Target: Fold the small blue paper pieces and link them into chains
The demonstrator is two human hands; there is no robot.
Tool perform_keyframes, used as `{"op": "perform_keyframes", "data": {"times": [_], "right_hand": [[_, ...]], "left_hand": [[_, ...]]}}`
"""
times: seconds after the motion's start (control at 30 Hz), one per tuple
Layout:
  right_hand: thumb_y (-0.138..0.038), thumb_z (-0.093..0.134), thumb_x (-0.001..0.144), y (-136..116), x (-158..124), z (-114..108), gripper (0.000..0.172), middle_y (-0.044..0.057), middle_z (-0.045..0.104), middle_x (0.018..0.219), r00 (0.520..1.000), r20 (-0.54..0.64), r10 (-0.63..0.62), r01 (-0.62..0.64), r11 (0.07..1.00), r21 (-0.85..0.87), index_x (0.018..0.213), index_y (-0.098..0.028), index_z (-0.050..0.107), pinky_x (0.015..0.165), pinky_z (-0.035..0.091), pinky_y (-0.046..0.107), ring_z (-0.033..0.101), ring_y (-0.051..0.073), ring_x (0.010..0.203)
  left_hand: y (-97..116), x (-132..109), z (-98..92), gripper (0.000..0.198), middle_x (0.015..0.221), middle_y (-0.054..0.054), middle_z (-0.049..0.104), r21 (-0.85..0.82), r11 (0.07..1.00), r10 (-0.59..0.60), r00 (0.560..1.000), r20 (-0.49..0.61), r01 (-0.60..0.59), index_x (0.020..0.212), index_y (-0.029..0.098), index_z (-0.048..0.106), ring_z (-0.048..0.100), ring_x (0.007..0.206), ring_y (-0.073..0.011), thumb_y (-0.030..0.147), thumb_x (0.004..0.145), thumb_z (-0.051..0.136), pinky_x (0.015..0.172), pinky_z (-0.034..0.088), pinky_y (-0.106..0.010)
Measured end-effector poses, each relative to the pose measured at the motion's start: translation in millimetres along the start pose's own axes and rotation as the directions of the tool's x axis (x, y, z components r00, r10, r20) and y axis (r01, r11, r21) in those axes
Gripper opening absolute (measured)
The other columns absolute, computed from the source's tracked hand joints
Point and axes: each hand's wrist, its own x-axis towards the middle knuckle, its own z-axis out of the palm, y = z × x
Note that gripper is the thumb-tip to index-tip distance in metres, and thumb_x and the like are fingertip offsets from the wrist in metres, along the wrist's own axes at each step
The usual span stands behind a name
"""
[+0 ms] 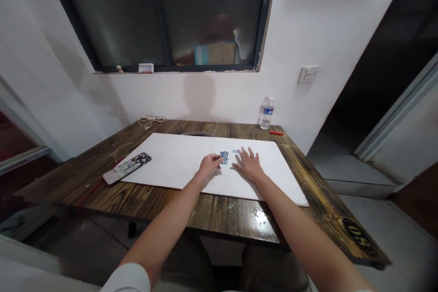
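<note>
Our left hand [209,165] rests over a white board [171,159], its fingers drawn together, their tips at the edge of a small blue-and-white printed piece [224,157]. We cannot tell whether they clamp it, and the piece is too small for us to make out. Our right hand [249,166] lies flat on the same smooth board, fingers spread apart and holding nothing, with a smaller blue scrap [235,151] just past the fingertips. The board covers much of a dark-grained wooden table [153,200], and a dark round rim [197,133] is partly hidden behind its far edge. To the left lies a smartphone [126,168] in a patterned case. At the back stand a ridged plastic water bottle [267,114] and a short red stick [276,132].
</note>
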Motion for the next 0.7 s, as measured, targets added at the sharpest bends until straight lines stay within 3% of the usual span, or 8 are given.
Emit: {"op": "perform_keyframes", "data": {"times": [0.1,0.2,0.37,0.53,0.7], "right_hand": [[-0.060,0.040,0.093,-2.5,0.8,-0.1,0.064,0.013,0.035,0.154,0.995,0.087,-0.049,0.050,0.999,-0.011,0.143,-0.019,0.042,0.111,0.016,0.058,0.024,0.035,0.142],[-0.056,0.048,0.092,-4.0,0.9,-5.2,0.056,0.015,0.047,0.144,0.997,0.050,-0.064,0.063,0.998,0.010,0.133,-0.018,0.053,0.106,0.026,0.050,0.037,0.033,0.132],[-0.039,0.053,0.092,-6.2,-1.0,-14.0,0.027,0.011,0.064,0.111,0.997,-0.039,-0.068,0.070,0.997,0.040,0.104,-0.019,0.067,0.090,0.038,0.036,0.051,0.026,0.107],[-0.029,0.055,0.091,-4.8,-0.5,-12.8,0.032,0.012,0.064,0.120,0.992,-0.103,-0.072,0.079,0.995,0.061,0.119,-0.015,0.063,0.096,0.035,0.033,0.050,0.025,0.113],[-0.023,0.050,0.093,-4.6,0.3,-11.0,0.028,0.011,0.069,0.110,0.990,-0.031,-0.141,0.142,0.989,0.030,0.114,-0.017,0.067,0.092,0.037,0.032,0.056,0.025,0.105]], "left_hand": [[-2.3,1.0,-0.6,0.033,0.065,-0.002,0.064,0.002,1.000,0.014,1.000,0.018,-0.015,0.075,0.014,0.066,0.054,0.050,-0.0098,0.039,0.059,0.080,0.050,0.040,-0.022],[-5.7,2.5,-1.4,0.034,0.064,-0.001,0.063,0.008,1.000,0.023,1.000,0.021,-0.023,0.074,0.014,0.065,0.053,0.050,-0.0095,0.041,0.059,0.079,0.048,0.040,-0.022],[-7.3,5.0,-2.4,0.035,0.063,-0.001,0.062,0.008,1.000,-0.004,1.000,-0.001,0.004,0.073,0.015,0.064,0.052,0.049,-0.0099,0.042,0.056,0.080,0.046,0.038,-0.021],[-4.1,3.5,-2.6,0.033,0.063,-0.001,0.062,0.018,1.000,0.016,1.000,0.008,-0.016,0.073,0.015,0.064,0.052,0.049,-0.0092,0.040,0.057,0.079,0.048,0.038,-0.021],[-3.7,2.7,-3.0,0.031,0.066,-0.001,0.063,0.033,0.999,0.021,1.000,0.017,-0.022,0.073,0.015,0.065,0.053,0.050,-0.0087,0.040,0.059,0.078,0.048,0.039,-0.021]]}}
